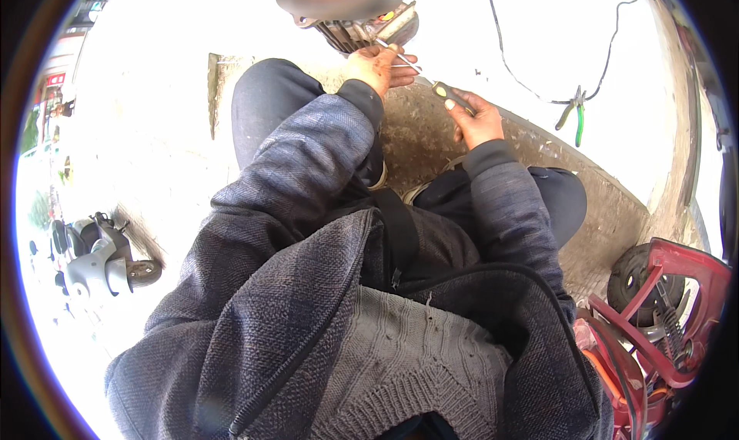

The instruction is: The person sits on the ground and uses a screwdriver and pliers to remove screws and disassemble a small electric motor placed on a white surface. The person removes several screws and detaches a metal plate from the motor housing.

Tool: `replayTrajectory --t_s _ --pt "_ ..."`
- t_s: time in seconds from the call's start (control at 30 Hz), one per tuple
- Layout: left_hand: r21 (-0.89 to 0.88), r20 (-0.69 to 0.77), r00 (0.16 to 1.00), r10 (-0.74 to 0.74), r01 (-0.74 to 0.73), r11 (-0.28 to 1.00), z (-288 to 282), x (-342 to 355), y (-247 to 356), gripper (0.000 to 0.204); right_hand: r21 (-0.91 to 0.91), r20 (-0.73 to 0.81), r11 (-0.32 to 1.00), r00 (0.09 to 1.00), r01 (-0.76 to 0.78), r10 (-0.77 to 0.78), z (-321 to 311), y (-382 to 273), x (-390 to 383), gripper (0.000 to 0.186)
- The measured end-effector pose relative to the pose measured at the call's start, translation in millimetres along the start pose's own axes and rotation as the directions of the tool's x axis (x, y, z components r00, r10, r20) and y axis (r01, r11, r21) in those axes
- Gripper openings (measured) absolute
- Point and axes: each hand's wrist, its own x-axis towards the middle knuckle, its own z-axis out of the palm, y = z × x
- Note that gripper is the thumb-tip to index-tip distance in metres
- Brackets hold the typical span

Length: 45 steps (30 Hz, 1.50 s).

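Observation:
In my right hand [479, 121] is a screwdriver [445, 92] with a dark and yellow handle, my fingers closed around it. Its thin metal shaft slants up and left toward a finned metal engine part [358, 33], which looks greasy. Whether the tip touches that part I cannot tell. My left hand [377, 69] is beside the engine part, palm partly up, its fingers stretched out under the shaft. The thumb lies close to the shaft.
Pliers with green and dark handles [576, 117] lie at the right by a black cable [531, 90]. A red vehicle with a frame [627, 309] and wheel [635, 278] stands at lower right. A grey scooter [96, 267] is at far left. Bright light washes out the ground.

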Motion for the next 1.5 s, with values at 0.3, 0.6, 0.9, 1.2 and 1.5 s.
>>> replayTrajectory --t_s 0.3,0.6,0.9,1.2,1.5 --pt "0.040 -0.027 1.000 -0.009 0.010 0.999 4.3 1.1 2.4 0.032 0.648 0.308 0.601 0.883 -0.467 0.354 -9.7 -2.6 6.5 0.038" --pt "-0.033 0.029 0.999 0.026 -0.025 0.999 7.1 -4.5 0.1 0.030 -0.658 -0.095 0.691 0.878 0.298 -0.469 22.8 6.2 -4.1 0.032" --pt "-0.086 0.024 1.000 0.019 -0.017 0.996 5.9 -4.3 -2.2 0.031 0.061 0.118 0.976 0.973 -0.208 0.200 -1.0 -0.4 -0.3 0.039" --pt "-0.077 -0.011 1.000 0.015 -0.016 0.997 9.0 -3.4 -1.5 0.029 0.471 0.156 0.832 0.956 -0.295 0.250 2.2 -0.7 -3.3 0.042" --pt "-0.203 -0.209 0.976 0.067 -0.110 0.973 -11.1 9.0 -6.4 0.041 -0.402 -0.117 0.880 0.940 0.251 -0.322 14.4 -6.6 -2.9 0.039"
